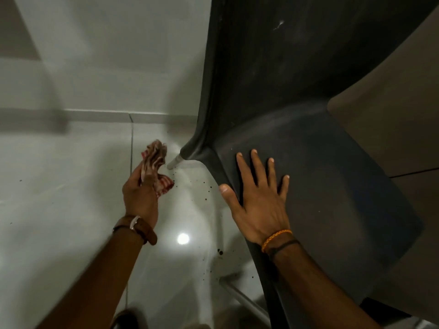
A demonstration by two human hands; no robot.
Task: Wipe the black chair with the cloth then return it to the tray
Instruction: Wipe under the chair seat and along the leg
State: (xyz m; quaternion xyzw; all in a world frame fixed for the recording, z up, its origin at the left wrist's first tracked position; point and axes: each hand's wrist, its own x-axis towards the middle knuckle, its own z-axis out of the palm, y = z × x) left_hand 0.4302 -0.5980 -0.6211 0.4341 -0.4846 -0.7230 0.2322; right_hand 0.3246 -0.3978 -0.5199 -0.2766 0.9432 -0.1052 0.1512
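Note:
The black plastic chair (320, 162) fills the right half of the view, its backrest rising at the top and its dusty seat below. My right hand (259, 198) lies flat on the seat's left edge, fingers spread, thumb hooked over the rim. My left hand (140, 193) is held over the floor to the left of the chair, closed on a crumpled red-and-white checked cloth (155, 167). The cloth is clear of the chair. No tray is in view.
White glossy floor tiles (71, 210) spread to the left, with dark specks near the chair's metal legs (173, 162). A white wall with a skirting line stands behind. A brown tabletop (392, 110) overlaps the chair's right side.

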